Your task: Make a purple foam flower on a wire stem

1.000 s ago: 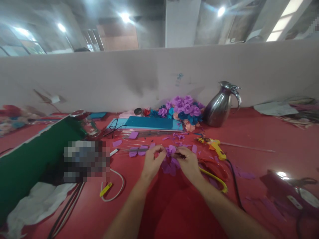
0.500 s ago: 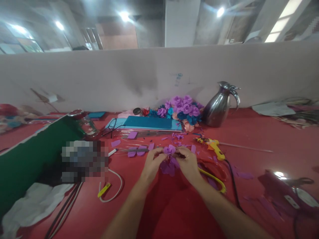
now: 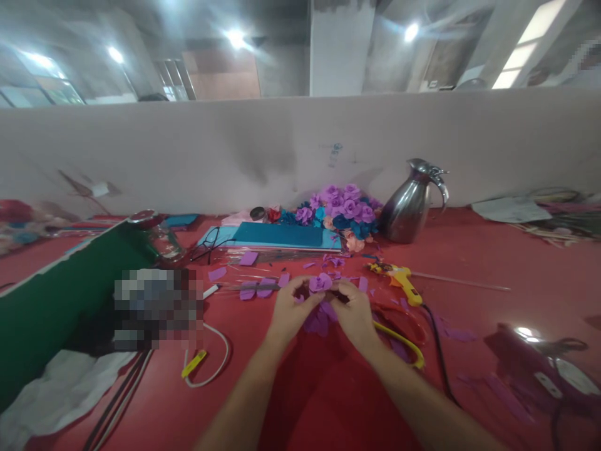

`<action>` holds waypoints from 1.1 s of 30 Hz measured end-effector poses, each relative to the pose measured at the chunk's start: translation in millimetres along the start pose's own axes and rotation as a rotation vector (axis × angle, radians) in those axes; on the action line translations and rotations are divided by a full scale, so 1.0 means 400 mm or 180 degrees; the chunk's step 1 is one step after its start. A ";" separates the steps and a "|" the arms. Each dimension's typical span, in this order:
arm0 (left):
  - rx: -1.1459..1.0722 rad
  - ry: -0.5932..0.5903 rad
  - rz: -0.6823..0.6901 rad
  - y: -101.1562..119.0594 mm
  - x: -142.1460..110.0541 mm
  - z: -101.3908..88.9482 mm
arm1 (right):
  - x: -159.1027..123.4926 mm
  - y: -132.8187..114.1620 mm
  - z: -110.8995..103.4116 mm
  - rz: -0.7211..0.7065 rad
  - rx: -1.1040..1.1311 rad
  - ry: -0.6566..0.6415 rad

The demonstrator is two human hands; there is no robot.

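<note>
A purple paper flower is pinched between my two hands above the red table. My left hand closes on its left side with thumb and fingers. From the right, my right hand grips the same flower, its fingertips partly hidden behind the petals. Just below the flower lie loose purple petals. More cut purple pieces rest to the left of my hands, beside thin clear sticks. A yellow hot glue gun lies to the right, its black cord running toward me.
Finished purple, blue and pink flowers are heaped at the back near a steel jug. Blue sheets lie beside glasses. Yellow-handled scissors sit by my right forearm. A green box wall stands left.
My fingers have shifted slightly around the flower, and its face shows a little more now. The whole view has moved slightly; both hands keep their hold.
</note>
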State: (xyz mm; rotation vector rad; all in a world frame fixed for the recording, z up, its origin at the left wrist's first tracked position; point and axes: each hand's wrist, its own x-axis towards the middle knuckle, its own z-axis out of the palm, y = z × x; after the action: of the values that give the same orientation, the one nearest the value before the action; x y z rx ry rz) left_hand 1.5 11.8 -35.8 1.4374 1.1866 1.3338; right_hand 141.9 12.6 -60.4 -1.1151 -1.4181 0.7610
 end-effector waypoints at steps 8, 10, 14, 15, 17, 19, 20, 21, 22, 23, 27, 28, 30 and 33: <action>-0.0148 0.0235 0.0177 -0.024 -0.007 0.018 | 0.001 -0.009 0.005 0.0021 0.0065 -0.0020; -0.0251 0.0330 0.0186 -0.023 -0.009 0.021 | 0.001 -0.010 0.006 0.0028 0.0082 -0.0025; -0.0463 0.0316 0.0174 -0.014 -0.013 0.024 | 0.002 -0.012 0.006 -0.0052 0.0140 -0.0070; -0.0524 0.0310 0.0171 -0.011 -0.014 0.024 | 0.002 -0.012 0.005 -0.0078 0.0142 -0.0089; -0.0669 0.0317 0.0144 -0.007 -0.014 0.024 | 0.002 -0.011 0.004 -0.0116 0.0095 -0.0135; -0.0836 0.0348 0.0039 -0.006 -0.014 0.023 | 0.003 -0.008 0.004 -0.0128 0.0038 -0.0173; -0.0922 0.0382 -0.0061 -0.008 -0.012 0.022 | 0.002 -0.006 0.005 -0.0132 0.0034 -0.0191; -0.0998 0.0420 -0.0175 -0.010 -0.011 0.021 | 0.002 -0.005 0.005 -0.0129 0.0047 -0.0208; -0.1062 0.0449 -0.0290 -0.013 -0.009 0.020 | 0.001 -0.003 0.006 -0.0123 0.0073 -0.0233; -0.1120 0.0460 -0.0393 -0.016 -0.008 0.019 | 0.000 -0.002 0.007 -0.0113 0.0095 -0.0273; -0.1166 0.0344 -0.0535 -0.027 -0.004 0.020 | -0.005 -0.002 0.012 -0.0069 -0.0071 -0.0350; -0.1129 0.0330 -0.0533 -0.027 -0.005 0.020 | -0.006 -0.003 0.013 -0.0073 -0.0141 -0.0327; -0.1037 0.0343 -0.0491 -0.025 -0.007 0.019 | -0.007 -0.007 0.015 -0.0107 -0.0242 -0.0261; -0.0947 0.0341 -0.0379 -0.016 -0.009 0.017 | -0.005 -0.013 0.014 -0.0178 -0.0327 -0.0226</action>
State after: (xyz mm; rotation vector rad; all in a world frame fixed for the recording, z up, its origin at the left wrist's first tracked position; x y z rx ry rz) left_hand 7.7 9.7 -43.4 1.0802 1.0709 1.4493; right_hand 135.3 9.6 -57.5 -1.1314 -1.5568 0.7004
